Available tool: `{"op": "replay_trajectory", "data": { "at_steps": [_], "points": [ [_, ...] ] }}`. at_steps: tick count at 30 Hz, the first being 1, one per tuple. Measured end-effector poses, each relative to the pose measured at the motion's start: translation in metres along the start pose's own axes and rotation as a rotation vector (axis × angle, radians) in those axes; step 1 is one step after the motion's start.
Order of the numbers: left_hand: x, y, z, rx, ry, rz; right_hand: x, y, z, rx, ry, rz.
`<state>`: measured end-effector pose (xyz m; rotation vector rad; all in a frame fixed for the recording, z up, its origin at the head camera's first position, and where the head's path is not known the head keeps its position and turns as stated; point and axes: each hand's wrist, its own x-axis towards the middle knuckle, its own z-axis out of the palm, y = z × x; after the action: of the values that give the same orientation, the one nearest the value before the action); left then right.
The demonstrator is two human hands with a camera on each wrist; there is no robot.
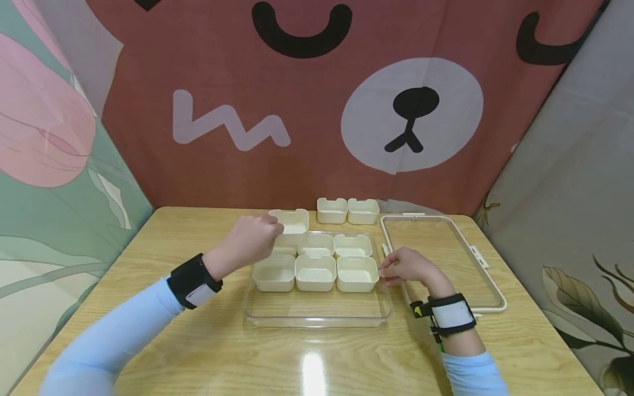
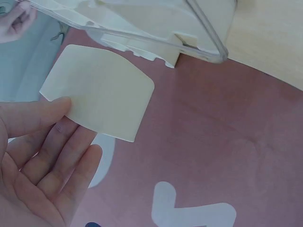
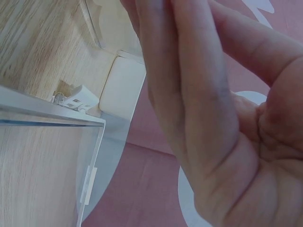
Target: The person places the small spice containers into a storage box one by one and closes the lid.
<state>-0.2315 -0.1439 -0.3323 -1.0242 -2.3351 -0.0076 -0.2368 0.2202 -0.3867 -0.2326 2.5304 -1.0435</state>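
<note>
My left hand (image 1: 250, 239) pinches a small cream plastic bin (image 1: 295, 223) by its edge, thumb on one side and fingers on the other. This bin (image 2: 102, 92) is lifted over the back left of a clear shallow container (image 1: 317, 320). Several matching bins stand in that container in two rows, among them the front right bin (image 1: 358, 274); the back left corner is partly hidden behind the held bin. My right hand (image 1: 408, 265) is at the container's right side, beside the front right bin, with fingers (image 3: 203, 80) extended and nothing visibly held. Contact there cannot be made out.
Two more cream bins (image 1: 348, 212) stand side by side behind the container at the table's back edge. A clear lid with a white frame (image 1: 487, 278) and side clips lies on the wooden table (image 1: 208, 341) to the right. Printed cloth (image 1: 297, 176) hangs behind the table.
</note>
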Motion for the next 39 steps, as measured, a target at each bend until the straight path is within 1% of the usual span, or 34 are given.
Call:
{"op": "replay_trajectory", "data": {
  "at_steps": [3,8,15,20,26,32,38,39],
  "points": [
    [-0.009,0.005,-0.004,0.005,0.016,0.020,0.001,0.001,0.000,-0.001,0.000,0.003],
    [-0.019,0.013,-0.009,-0.001,0.066,0.037,0.001,0.002,0.000,-0.003,0.008,0.008],
    [-0.036,0.023,-0.013,0.003,0.095,0.052,-0.001,0.001,0.001,0.021,-0.001,0.018],
    [-0.048,0.032,-0.019,0.001,0.114,0.074,-0.001,0.002,0.000,0.015,-0.001,0.015],
    [-0.061,0.042,-0.025,-0.051,0.103,0.091,0.000,0.002,0.000,0.018,-0.007,0.014],
    [-0.068,0.051,-0.029,-0.064,0.093,0.112,-0.001,0.000,-0.002,0.004,0.003,0.009],
    [-0.075,0.058,-0.034,-0.076,0.048,0.100,-0.002,-0.002,-0.002,-0.003,-0.005,-0.002],
    [-0.077,0.059,-0.035,-0.078,0.031,0.095,-0.002,-0.003,-0.001,-0.005,-0.005,0.001]
  ]
}}
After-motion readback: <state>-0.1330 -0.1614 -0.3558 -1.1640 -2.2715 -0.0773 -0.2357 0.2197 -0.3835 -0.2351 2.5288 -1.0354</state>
